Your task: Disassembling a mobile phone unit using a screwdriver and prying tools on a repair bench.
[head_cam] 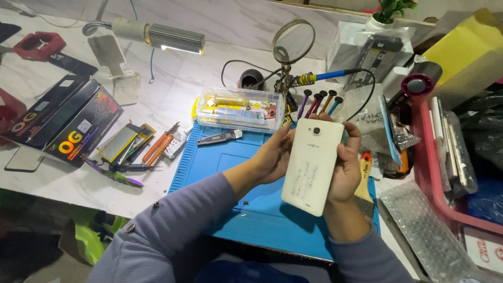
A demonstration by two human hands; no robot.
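Both my hands hold a cream-white phone [313, 165], its back cover with the camera lens facing me, upright above a blue work mat [230, 157]. My left hand [272, 157] grips the phone's left edge, fingers curled behind it. My right hand [348, 167] wraps the right edge, thumb near the top corner. Faint handwriting marks the back cover.
A clear plastic box [241, 109] of tubes sits at the mat's far edge, with a magnifier stand [291, 44] and screwdrivers [318, 102] behind. A utility knife [220, 138], tweezers and cutters [157, 147], black boxes [63, 118] and a desk lamp [167, 37] lie left. A pink tray [435, 173] stands right.
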